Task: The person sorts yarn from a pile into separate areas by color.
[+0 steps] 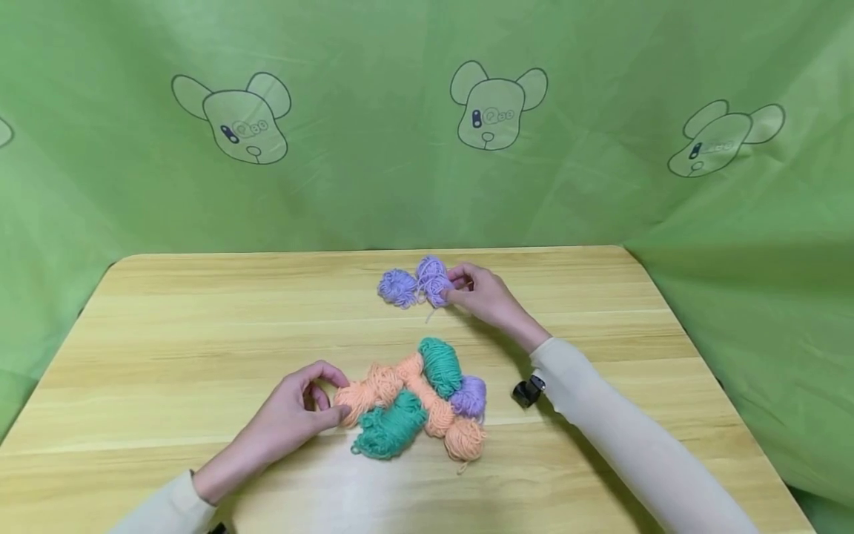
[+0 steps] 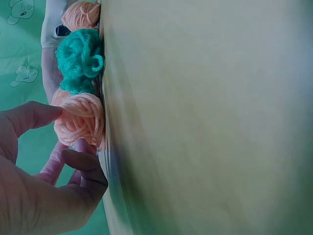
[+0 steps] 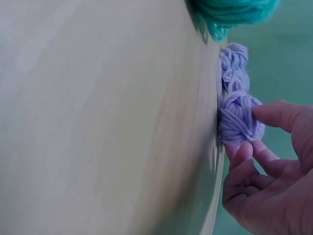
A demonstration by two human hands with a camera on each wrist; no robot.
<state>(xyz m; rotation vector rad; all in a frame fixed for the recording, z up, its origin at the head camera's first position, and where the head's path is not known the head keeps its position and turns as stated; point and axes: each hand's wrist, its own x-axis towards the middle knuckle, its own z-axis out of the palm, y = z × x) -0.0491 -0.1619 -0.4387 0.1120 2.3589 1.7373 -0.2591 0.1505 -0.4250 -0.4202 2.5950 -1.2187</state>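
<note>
My left hand (image 1: 298,406) holds a peach yarn ball (image 1: 355,403) at the left end of a close group of yarn, thumb and fingers on opposite sides of it. That ball (image 2: 80,120) fills the space between thumb and fingertips in the left wrist view. Toward the back of the table my right hand (image 1: 485,293) pinches a purple yarn ball (image 3: 240,119) between thumb and fingers. More purple yarn (image 1: 397,288) lies just left of it, and a loose strand hangs toward the front.
Within the front group, two green skeins (image 1: 392,426) lie against a row of several peach balls (image 1: 465,439), with one purple ball (image 1: 470,397) at its right. The wooden table (image 1: 200,319) ends at a green curtain (image 1: 373,185) behind. A black device (image 1: 529,391) sits at my right sleeve.
</note>
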